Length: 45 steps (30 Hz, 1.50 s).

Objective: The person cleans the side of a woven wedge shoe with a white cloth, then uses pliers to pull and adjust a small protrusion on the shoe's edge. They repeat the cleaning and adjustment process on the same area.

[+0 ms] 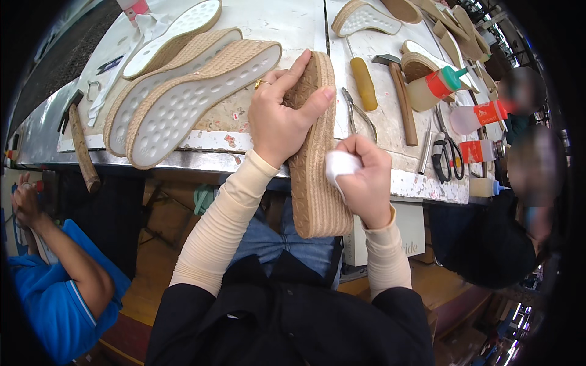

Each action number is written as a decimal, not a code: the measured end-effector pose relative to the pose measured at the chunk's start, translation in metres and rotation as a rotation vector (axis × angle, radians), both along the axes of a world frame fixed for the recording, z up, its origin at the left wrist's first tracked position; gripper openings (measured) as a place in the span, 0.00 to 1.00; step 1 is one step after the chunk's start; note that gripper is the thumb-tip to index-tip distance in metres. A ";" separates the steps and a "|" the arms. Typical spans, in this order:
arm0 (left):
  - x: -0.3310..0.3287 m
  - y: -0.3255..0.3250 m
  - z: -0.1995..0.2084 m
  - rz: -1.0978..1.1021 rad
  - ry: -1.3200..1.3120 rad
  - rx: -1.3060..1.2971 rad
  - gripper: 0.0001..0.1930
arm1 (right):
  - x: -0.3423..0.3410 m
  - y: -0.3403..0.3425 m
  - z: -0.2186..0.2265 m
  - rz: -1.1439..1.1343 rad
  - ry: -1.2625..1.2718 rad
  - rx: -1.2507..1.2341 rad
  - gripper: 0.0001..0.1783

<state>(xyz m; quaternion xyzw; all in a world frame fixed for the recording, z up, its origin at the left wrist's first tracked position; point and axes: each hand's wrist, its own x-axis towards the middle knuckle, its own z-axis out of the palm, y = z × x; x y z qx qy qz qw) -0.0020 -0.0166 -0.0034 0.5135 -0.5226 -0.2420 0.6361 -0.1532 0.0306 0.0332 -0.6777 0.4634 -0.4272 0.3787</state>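
Observation:
A woven-sided wedge shoe sole [317, 210] with a brown patterned tread stands on end at the table's front edge. My left hand [282, 119] grips its upper part, thumb and fingers on opposite sides. Pinched in my right hand [371, 180] is a white cloth [342, 165], which rests against the sole's woven side, lower down. Left of my left hand lie more wedge soles [204, 94], their white dimpled sides showing. The tool with a yellow handle [364, 84] and the pincers [359, 114] lie right of the held sole.
One hammer [79, 140] juts over the front edge at left; another hammer [401, 97] lies at right. Scissors [447, 151] and squeeze bottles [433, 90] line the right side. More soles [366, 19] lie farther back. A co-worker in blue [67, 287] sits at left.

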 end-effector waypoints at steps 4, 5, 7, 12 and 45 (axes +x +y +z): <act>0.000 0.000 0.000 -0.012 0.050 -0.031 0.33 | 0.000 0.002 0.000 0.014 -0.012 -0.050 0.06; 0.000 0.001 0.000 -0.012 0.040 -0.023 0.33 | 0.000 0.003 0.000 0.004 -0.036 -0.029 0.06; 0.000 0.001 0.001 -0.012 0.016 -0.014 0.33 | -0.004 0.007 0.002 -0.007 0.047 0.136 0.06; -0.001 -0.001 0.000 -0.025 0.045 -0.017 0.33 | 0.003 -0.007 -0.008 -0.013 0.013 -0.201 0.05; 0.005 0.004 -0.005 -0.179 0.139 -0.059 0.29 | -0.340 -0.104 0.090 -0.950 0.124 -0.189 0.16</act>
